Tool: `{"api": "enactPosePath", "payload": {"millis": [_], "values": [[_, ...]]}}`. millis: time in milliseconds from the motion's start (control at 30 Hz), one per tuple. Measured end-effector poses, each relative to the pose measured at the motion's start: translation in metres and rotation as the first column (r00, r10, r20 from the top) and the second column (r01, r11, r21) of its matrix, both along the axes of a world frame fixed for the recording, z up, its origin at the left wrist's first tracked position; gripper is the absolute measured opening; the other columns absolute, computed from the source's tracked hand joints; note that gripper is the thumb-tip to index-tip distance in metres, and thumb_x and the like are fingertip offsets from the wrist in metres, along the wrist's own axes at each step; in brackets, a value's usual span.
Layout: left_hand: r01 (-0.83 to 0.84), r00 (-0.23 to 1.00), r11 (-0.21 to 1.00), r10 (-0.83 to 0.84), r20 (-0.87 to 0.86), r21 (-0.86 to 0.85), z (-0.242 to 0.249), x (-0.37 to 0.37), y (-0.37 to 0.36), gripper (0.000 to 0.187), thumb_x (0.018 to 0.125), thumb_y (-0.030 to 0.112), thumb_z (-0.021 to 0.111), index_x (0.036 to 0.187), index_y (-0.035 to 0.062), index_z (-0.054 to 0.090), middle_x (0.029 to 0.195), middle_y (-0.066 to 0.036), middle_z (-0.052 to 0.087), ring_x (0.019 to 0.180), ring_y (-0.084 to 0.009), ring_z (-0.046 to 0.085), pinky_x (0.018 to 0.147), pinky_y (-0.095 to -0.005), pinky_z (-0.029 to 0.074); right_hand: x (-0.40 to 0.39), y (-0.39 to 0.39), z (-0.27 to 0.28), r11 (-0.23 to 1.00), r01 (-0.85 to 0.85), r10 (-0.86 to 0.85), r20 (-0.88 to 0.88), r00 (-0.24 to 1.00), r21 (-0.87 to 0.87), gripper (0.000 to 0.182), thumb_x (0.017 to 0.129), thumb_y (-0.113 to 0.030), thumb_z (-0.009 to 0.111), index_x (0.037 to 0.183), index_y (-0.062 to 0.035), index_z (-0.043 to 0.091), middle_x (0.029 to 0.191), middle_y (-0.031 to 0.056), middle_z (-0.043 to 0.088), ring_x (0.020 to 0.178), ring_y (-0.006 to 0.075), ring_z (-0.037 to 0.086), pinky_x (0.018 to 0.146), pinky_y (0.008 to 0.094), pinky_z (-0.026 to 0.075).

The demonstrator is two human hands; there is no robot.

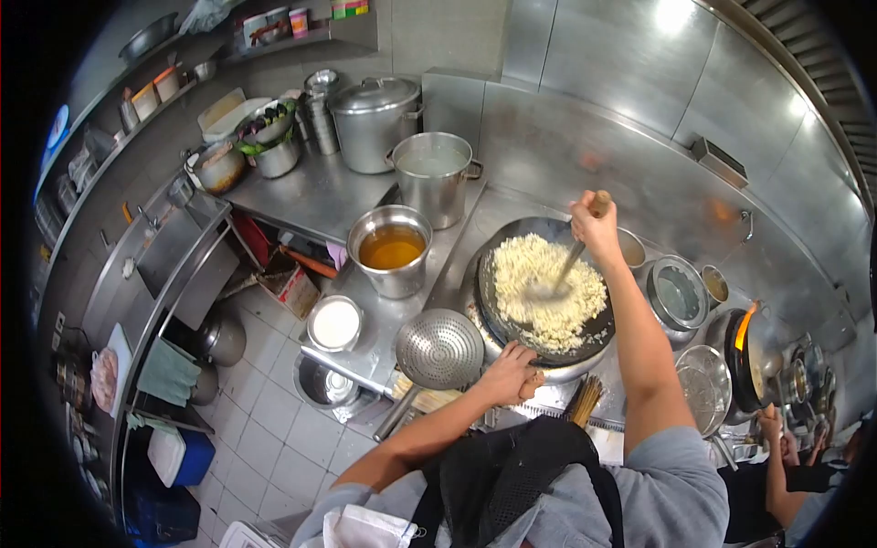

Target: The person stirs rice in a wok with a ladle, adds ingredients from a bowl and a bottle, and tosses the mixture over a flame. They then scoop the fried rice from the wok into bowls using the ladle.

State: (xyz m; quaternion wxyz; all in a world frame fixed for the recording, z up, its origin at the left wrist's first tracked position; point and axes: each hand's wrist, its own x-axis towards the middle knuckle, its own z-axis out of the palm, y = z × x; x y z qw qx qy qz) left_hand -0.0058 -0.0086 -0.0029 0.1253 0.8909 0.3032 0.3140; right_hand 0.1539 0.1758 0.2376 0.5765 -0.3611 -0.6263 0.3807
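A dark wok (598,352) sits on the stove, holding a heap of pale yellow fried rice or egg-like crumbs (525,265). My right hand (596,230) is wrapped round the wooden handle of a wok spatula (573,260), held steeply. Its metal head is blurred by motion and rests in the food. At the near rim, my left hand (510,374) is closed on the wok's short handle (532,384), which the fingers partly hide. Left of the wok, a perforated strainer (439,349) lies with its handle toward me, close to my left forearm.
Left stand a pot of amber liquid (391,247), a tall pot (434,178) and a container of white contents (334,323). A bamboo brush (586,400) is near my body. Right are a water pot (678,290), a wire strainer (703,388) and another wok (749,356) with flame, near a co-worker's hand (772,422).
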Motion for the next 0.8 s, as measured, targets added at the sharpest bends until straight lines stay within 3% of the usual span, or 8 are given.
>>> {"api": "enactPosePath", "payload": {"millis": [200,300,367,433,567,667,700,800], "values": [[0.009,0.999,1.0,-0.01,-0.048,-0.003,-0.004,0.002,0.002,0.035,0.063,0.028,0.076,0.089,0.0039,0.071,0.123,-0.018,0.053,0.122,-0.0372,0.046,0.115,-0.0541,0.026,-0.004,-0.016,0.09,0.988,0.003,0.026,-0.178,0.984,0.157,0.026,0.09,-0.008,0.066,0.072,-0.0087,0.047,0.053,-0.0021,0.046,0.039,0.0083,0.042,0.037,0.0276,0.033],[0.024,0.998,1.0,-0.025,-0.06,-0.018,0.006,0.007,0.003,0.036,0.065,0.029,0.076,0.091,0.004,0.071,0.125,-0.018,0.052,0.123,-0.0373,0.046,0.114,-0.0543,0.027,-0.005,0.009,0.029,0.982,0.141,-0.104,-0.258,0.961,0.128,0.023,0.09,-0.007,0.065,0.072,-0.0084,0.049,0.053,-0.0018,0.046,0.04,0.0089,0.043,0.037,0.0279,0.033],[0.037,0.997,0.999,-0.037,-0.06,-0.01,0.005,0.005,0.004,0.037,0.066,0.029,0.077,0.092,0.004,0.071,0.125,-0.018,0.052,0.123,-0.0372,0.046,0.114,-0.0543,0.027,-0.001,0.011,0.022,0.999,0.053,-0.051,-0.19,0.98,0.008,0.019,0.089,-0.01,0.064,0.075,-0.0075,0.052,0.054,-0.0014,0.048,0.04,0.01,0.046,0.038,0.0282,0.035],[0.02,0.995,1.0,-0.018,-0.099,0.015,0.002,0.007,0.001,0.037,0.067,0.03,0.077,0.094,0.004,0.072,0.125,-0.018,0.052,0.123,-0.0373,0.046,0.115,-0.0538,0.027,0.001,0.02,0.044,0.985,0.169,-0.162,0.163,0.973,-0.03,0.017,0.088,-0.014,0.065,0.077,-0.0063,0.054,0.055,-0.0013,0.049,0.041,0.0103,0.046,0.038,0.029,0.035],[0.028,0.996,1.0,-0.028,-0.084,0.005,0.006,0.009,0.002,0.038,0.068,0.031,0.077,0.094,0.0042,0.072,0.125,-0.018,0.053,0.124,-0.0374,0.046,0.114,-0.0542,0.027,0.02,0.006,0.089,0.983,0.08,-0.05,-0.176,0.983,0.168,0.021,0.088,-0.014,0.067,0.074,-0.0072,0.053,0.054,-0.0024,0.048,0.042,0.0082,0.044,0.039,0.0269,0.033],[0.032,0.996,0.999,-0.033,-0.083,-0.015,0.003,0.011,-0.001,0.039,0.068,0.032,0.077,0.095,0.0045,0.073,0.126,-0.018,0.053,0.124,-0.0373,0.045,0.114,-0.0542,0.027,0.022,0.044,0.005,0.933,0.328,-0.296,-0.208,0.932,0.145,0.025,0.088,-0.007,0.064,0.071,-0.0086,0.046,0.054,-0.0022,0.048,0.042,0.0083,0.044,0.039,0.0267,0.035],[0.023,0.997,1.0,-0.023,-0.08,0.007,-0.002,0.011,-0.001,0.04,0.067,0.033,0.077,0.095,0.0046,0.073,0.126,-0.018,0.053,0.125,-0.037,0.045,0.114,-0.054,0.026,0.024,0.027,0.003,0.995,0.095,-0.095,-0.208,0.973,-0.01,0.024,0.087,-0.006,0.063,0.071,-0.0085,0.045,0.053,-0.0012,0.046,0.041,0.0092,0.043,0.038,0.0273,0.035],[0.005,0.996,1.0,-0.004,-0.086,0.015,0.001,0.015,0.005,0.041,0.067,0.034,0.079,0.095,0.0047,0.073,0.126,-0.017,0.052,0.126,-0.0365,0.044,0.115,-0.0536,0.025,0.014,0.002,0.056,0.987,-0.032,0.016,-0.098,0.995,-0.158,0.023,0.086,-0.008,0.063,0.071,-0.0087,0.045,0.052,-0.0019,0.042,0.039,0.0096,0.04,0.037,0.0283,0.033]]}}
